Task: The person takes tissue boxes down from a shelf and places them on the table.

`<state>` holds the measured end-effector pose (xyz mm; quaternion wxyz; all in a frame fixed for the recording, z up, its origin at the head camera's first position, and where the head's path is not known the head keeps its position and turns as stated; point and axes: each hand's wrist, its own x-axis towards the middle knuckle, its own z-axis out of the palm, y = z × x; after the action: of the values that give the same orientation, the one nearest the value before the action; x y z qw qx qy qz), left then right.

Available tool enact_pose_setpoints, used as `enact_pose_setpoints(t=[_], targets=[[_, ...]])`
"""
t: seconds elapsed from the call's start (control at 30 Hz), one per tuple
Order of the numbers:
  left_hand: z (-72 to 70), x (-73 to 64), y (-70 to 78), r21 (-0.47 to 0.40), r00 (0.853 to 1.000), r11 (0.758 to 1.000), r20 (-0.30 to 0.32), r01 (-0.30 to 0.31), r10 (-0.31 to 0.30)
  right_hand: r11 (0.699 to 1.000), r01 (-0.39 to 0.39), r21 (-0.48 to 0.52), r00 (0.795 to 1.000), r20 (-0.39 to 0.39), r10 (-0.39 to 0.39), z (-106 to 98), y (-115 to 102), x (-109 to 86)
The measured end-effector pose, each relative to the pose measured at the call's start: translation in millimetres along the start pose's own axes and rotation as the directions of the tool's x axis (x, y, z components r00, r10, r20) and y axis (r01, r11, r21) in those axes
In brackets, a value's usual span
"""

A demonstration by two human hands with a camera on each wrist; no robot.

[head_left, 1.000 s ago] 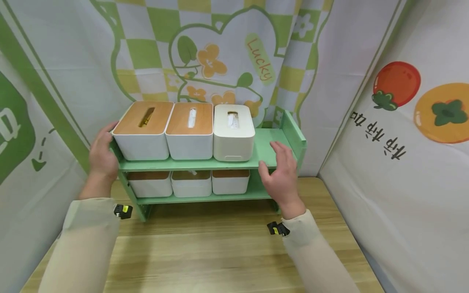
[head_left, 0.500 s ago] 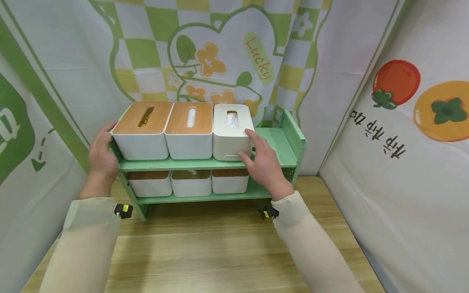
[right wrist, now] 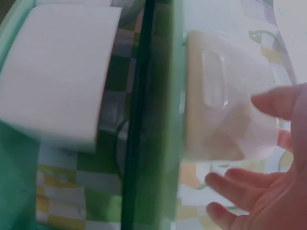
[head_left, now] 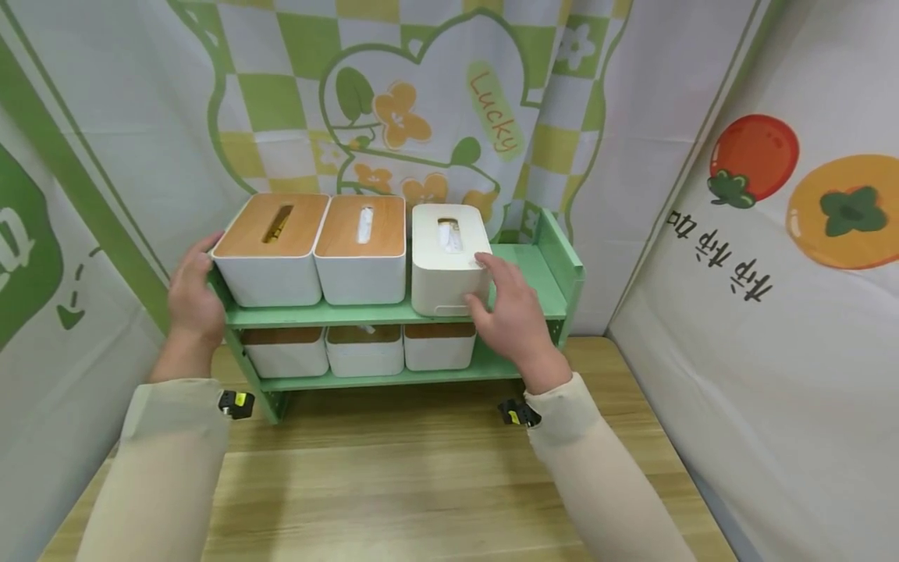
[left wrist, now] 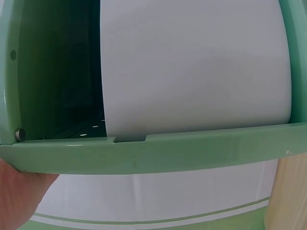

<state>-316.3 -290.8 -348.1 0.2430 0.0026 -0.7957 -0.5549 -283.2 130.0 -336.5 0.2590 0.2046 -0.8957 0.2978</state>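
My right hand [head_left: 516, 324] grips the front right corner of a cream tissue box [head_left: 438, 289] on the upper tier of a green two-tier shelf [head_left: 316, 314]. Its thumb is on the front face, the other fingers toward the right side. A narrow gap parts this box from the middle tissue box [head_left: 360, 279], white with a wooden lid. A wider white, wood-lidded tissue box [head_left: 270, 281] stands at the left end. My left hand [head_left: 195, 300] holds the shelf's left end panel [left wrist: 144, 155] from outside, its fingertips partly hidden.
Several more white tissue boxes, such as the left one [head_left: 284, 357], stand on the lower tier. The right end panel [head_left: 558, 261] rises beyond bare upper shelf. A wooden table [head_left: 393, 476] is below, and a printed curtain [head_left: 435, 101] hangs behind.
My right hand has come left from over the shelf's right part onto the cream box. That box has shifted slightly right and toward me. My left hand has stayed put.
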Motion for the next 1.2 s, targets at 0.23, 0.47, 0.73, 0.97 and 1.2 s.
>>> enact_pose_setpoints(t=[0.23, 0.47, 0.73, 0.97, 1.2], targets=[[0.4, -0.5, -2.6, -0.016, 1.0, 1.0, 0.005, 0.003, -0.003, 0.997, -0.068, -0.043, 0.988, 0.136, 0.074, -3, -7, 13.0], [0.8, -3.0, -4.3, -0.01, 1.0, 1.0, -0.021, -0.019, 0.019, 0.996, -0.073, -0.051, 0.986, 0.145, 0.079, -13, -12, 2.1], [2.7, -1.3, -3.9, -0.029, 0.999, 0.999, -0.029, -0.043, 0.042, 0.996, -0.086, -0.026, 0.987, 0.133, 0.089, -16, -11, 1.5], [2.9, -0.9, -3.2, -0.044, 0.999, 0.998, -0.025, -0.047, 0.046, 0.995, -0.091, -0.034, 0.983, 0.156, 0.095, -19, -11, 2.7], [2.2, -0.9, -1.6, -0.027, 0.999, 0.999, -0.016, -0.036, 0.036, 0.993, -0.107, -0.053, 0.98, 0.163, 0.115, -25, -16, -3.7]])
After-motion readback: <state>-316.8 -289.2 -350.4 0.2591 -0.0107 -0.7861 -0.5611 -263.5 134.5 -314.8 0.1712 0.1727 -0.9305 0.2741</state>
